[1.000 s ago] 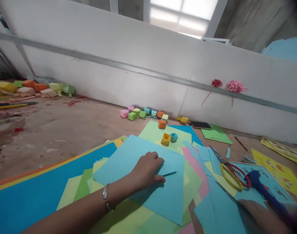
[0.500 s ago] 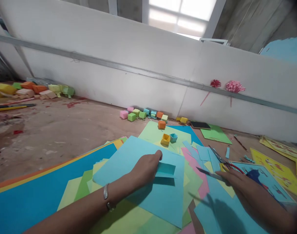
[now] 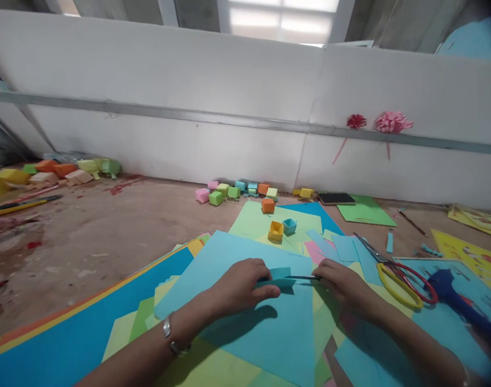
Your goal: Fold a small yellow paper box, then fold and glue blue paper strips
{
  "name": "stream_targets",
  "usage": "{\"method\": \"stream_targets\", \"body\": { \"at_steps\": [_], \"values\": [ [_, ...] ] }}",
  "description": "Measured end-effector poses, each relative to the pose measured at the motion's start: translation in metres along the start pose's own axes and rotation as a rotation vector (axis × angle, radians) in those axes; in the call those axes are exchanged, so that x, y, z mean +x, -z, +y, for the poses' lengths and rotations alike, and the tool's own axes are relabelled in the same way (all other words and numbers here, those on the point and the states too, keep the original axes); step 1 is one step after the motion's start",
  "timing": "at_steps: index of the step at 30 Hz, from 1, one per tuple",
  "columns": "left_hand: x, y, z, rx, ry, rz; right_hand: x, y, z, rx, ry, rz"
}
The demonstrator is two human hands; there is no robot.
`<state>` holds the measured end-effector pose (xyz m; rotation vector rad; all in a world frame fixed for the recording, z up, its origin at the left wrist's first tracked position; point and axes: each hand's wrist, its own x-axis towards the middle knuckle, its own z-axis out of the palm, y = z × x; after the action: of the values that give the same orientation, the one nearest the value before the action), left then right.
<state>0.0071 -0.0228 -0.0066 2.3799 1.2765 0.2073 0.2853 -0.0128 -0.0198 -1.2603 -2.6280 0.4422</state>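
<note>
Paper strip, light blue and folded (image 3: 281,273), sits just above the right half of a large light-blue sheet (image 3: 278,338), the landmark for everything else. The left hand (image 3: 245,285), with a silver cuff bracelet (image 3: 167,325) at its wrist, comes in over the sheet, its fingers grasping the strip's left end, thumb on the near side. The right hand (image 3: 342,282), at the sheet's right edge, has its fingers pinched around a slim dark blade (image 3: 305,277), exact type unclear, whose tip meets the strip's open end. Doing this well probably means keeping the strip taut and the blade level along the crease, with the left fingertips clear of its path. Under and around the sheet, coloured papers overlap on a brown, paint-stained desk (image 3: 149,215). Right of the sheet lie scissors (image 3: 386,262) with red and yellow handles. Beyond its far edge stand two small open paper boxes, yellow (image 3: 275,231) and blue (image 3: 289,226); farther off, a cluster of little paper blocks (image 3: 234,192) lines a white wall (image 3: 149,64). Farthest from the sheet, a bright window (image 3: 281,21) rises above that wall.
</note>
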Motion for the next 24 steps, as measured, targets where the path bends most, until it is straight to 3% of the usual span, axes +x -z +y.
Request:
{"method": "stream_targets", "body": {
  "at_steps": [12,14,17,19,24],
  "values": [
    [0.002,-0.01,0.002,0.244,0.094,0.046,0.003,-0.028,0.006,-0.055,0.184,0.061],
    [0.001,-0.011,-0.001,0.253,-0.009,0.069,0.003,-0.029,0.003,-0.018,0.121,0.056],
    [0.003,-0.013,-0.011,0.157,-0.32,0.065,0.004,-0.027,-0.002,0.052,0.016,0.047],
    [0.004,-0.017,-0.018,0.048,-0.439,0.046,0.004,-0.027,-0.004,0.029,0.039,0.075],
    [0.006,-0.024,-0.024,-0.057,-0.349,0.009,0.005,-0.03,-0.005,-0.056,0.171,0.143]
  ]
}}
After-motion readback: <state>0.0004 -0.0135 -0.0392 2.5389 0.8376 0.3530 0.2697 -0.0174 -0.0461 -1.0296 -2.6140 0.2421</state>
